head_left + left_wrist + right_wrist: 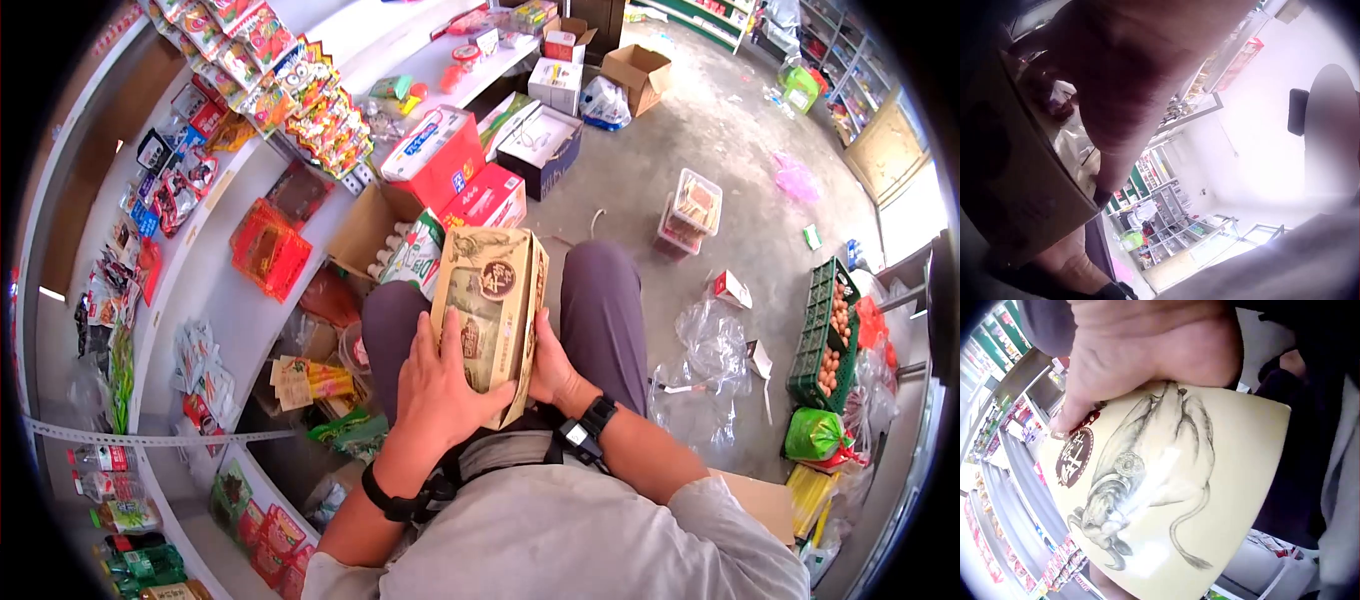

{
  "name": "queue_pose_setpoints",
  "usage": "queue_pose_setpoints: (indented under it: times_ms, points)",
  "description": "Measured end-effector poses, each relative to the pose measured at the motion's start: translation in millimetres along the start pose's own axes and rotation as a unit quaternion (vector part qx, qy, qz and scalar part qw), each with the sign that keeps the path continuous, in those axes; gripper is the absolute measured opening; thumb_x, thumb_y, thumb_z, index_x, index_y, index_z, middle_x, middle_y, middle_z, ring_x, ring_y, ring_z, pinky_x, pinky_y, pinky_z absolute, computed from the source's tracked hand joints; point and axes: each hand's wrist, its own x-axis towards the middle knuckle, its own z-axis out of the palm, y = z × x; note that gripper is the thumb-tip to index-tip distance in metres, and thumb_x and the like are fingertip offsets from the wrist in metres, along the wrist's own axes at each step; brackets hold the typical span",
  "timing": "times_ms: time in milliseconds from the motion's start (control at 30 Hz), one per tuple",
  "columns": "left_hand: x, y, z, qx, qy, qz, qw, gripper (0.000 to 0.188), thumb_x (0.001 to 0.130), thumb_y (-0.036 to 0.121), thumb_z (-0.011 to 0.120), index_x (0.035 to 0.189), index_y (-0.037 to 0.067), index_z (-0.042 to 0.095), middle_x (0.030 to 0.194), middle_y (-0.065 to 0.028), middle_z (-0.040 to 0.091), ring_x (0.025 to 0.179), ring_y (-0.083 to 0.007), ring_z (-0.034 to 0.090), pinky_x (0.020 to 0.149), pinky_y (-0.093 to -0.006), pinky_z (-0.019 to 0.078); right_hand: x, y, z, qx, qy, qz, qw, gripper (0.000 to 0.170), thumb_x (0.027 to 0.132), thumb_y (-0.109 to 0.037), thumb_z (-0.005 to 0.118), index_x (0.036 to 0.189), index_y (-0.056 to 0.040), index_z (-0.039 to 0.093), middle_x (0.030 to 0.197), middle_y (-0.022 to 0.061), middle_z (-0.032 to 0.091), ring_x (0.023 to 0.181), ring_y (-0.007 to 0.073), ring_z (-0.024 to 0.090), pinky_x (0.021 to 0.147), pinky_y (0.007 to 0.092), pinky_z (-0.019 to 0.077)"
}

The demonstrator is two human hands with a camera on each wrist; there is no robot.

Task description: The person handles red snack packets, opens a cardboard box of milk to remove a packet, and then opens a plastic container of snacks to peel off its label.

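Grey concrete floor [730, 125] is running through a shop-like room; white shelving [195, 245] is curving along the left side, and bright light is coming in at the far right. Snack packets [325, 110] are hanging at the upper left; bottles [125, 515] are lying at the lower left.

Red cartons [440, 150] are standing ahead of the knees, with an open brown carton [635, 75] farther back. Stacked clear tubs [697, 200] are sitting on the floor to the right. A crumpled clear plastic bag [715, 345] is lying nearer the right leg, and a green crate [808, 335] is holding eggs [832, 370] beyond it.

A tan printed box [515, 330] is tilting over the lap, between the thighs. Left hand [445, 385]: fingers are lying straight and spread on the windowed face, thumb stretching across its lower part. Right hand [555, 365]: touching the box at its right side, thumb pointing up along it; the other fingers are mostly hidden, so their curl cannot be told.
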Motion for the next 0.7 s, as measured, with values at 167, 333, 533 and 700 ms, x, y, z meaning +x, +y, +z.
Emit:
queue_pose_setpoints:
  times_ms: [167,333,533,700]
  points:
    - [14.5,4.0,9.3,0.006,0.012,-0.021,1.000,0.115,0.075,0.053,0.081,0.161,0.002,0.023,0.157,-0.0425,0.026,0.144,-0.0532,0.037,0.117,-0.0527,0.0378,13.1,-5.8,-7.9,0.004,0.022,-0.015,1.000,0.084,0.104,-0.071,0.032,0.163,-0.0122,0.031,0.162,0.0154,0.042,0.146,0.0336,0.046,0.120,0.0522,0.0387]
    - [28.4,11.8,8.6,0.021,-0.012,-0.060,0.998,0.116,0.075,0.046,0.082,0.162,0.001,0.020,0.158,-0.0426,0.025,0.147,-0.0525,0.034,0.118,-0.0507,0.0366,22.7,-10.9,-14.7,0.008,0.043,-0.010,0.999,0.081,0.105,-0.069,0.033,0.162,-0.0116,0.032,0.160,0.0160,0.045,0.144,0.0338,0.049,0.119,0.0516,0.0404]
    - [48.9,11.9,3.4,-0.050,-0.050,-0.058,0.996,0.116,0.074,0.037,0.084,0.162,0.000,0.019,0.160,-0.0356,0.030,0.148,-0.0470,0.036,0.119,-0.0467,0.0366,28.2,-16.2,-24.7,0.007,0.057,-0.042,0.997,0.076,0.107,-0.064,0.035,0.160,-0.0096,0.034,0.157,0.0158,0.049,0.140,0.0333,0.052,0.118,0.0507,0.0432]
    - [55.1,-0.2,0.7,-0.059,-0.050,-0.045,0.996,0.111,0.075,0.035,0.081,0.162,-0.001,0.021,0.161,-0.0337,0.031,0.147,-0.0441,0.040,0.119,-0.0449,0.0372,38.2,-11.8,-37.3,-0.005,0.106,-0.042,0.993,0.075,0.107,-0.065,0.035,0.155,-0.0087,0.042,0.147,0.0123,0.059,0.129,0.0244,0.063,0.109,0.0441,0.0521]
